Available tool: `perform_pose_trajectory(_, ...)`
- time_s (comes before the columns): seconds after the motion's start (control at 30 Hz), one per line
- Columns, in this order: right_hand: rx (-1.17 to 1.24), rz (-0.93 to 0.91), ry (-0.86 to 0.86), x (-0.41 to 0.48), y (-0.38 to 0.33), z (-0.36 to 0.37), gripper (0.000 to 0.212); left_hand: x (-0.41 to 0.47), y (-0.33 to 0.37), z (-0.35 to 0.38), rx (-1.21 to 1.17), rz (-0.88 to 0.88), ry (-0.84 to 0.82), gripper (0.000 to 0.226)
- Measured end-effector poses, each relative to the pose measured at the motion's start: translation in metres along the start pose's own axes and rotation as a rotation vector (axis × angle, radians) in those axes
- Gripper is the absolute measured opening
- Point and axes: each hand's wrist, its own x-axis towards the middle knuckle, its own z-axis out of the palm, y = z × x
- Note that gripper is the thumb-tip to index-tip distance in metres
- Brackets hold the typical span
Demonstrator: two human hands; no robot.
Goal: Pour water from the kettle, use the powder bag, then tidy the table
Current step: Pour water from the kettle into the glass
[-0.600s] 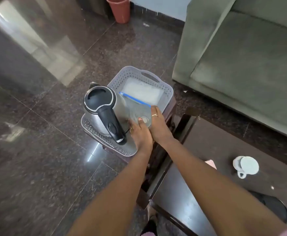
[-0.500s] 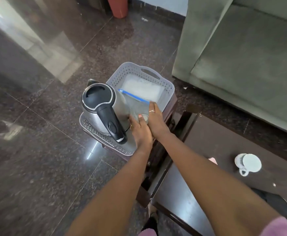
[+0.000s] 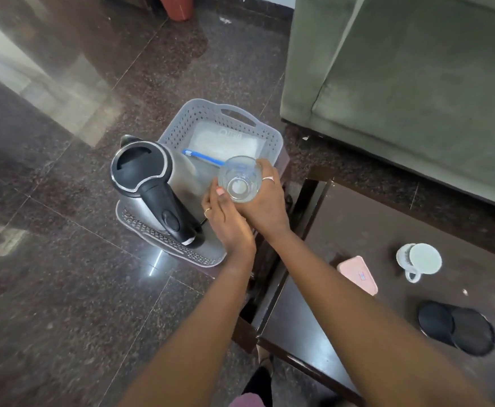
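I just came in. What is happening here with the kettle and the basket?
A person holds a clear glass just above a grey basket. The right hand grips the glass, and the thumb of the left hand rests against its side; the other left fingers are hidden. The glass looks empty. The kettle stands in the basket with its lid closed, and no hand is on it. The powder bag lies flat in the basket beside it. Nothing is being poured yet.
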Motion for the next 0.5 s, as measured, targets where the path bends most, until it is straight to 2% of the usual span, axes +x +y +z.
perform_pose_trajectory(0.13, 0.064, -0.144, 0.226, -0.024, -0.008, -0.037, 0.063, -0.039, 0.010, 0.018, -0.046, 0.175, -0.058, 0.053)
perform_pose_trajectory(0.23, 0.074, -0.143, 0.324, -0.047, 0.004, -0.066, 0.062, -0.076, 0.004, 0.026, -0.033, 0.251, -0.150, 0.054)
perform_pose_trajectory(0.33, 0.086, -0.058, 0.363, -0.072, 0.031, -0.088, 0.065, -0.109, -0.015, 0.028, 0.012, 0.244, -0.212, 0.048)
perform_pose_trajectory(0.5, 0.045, 0.123, 0.377, -0.112, 0.090, -0.103, 0.062, -0.153, -0.066, 0.029, 0.143, 0.088, -0.308, 0.045)
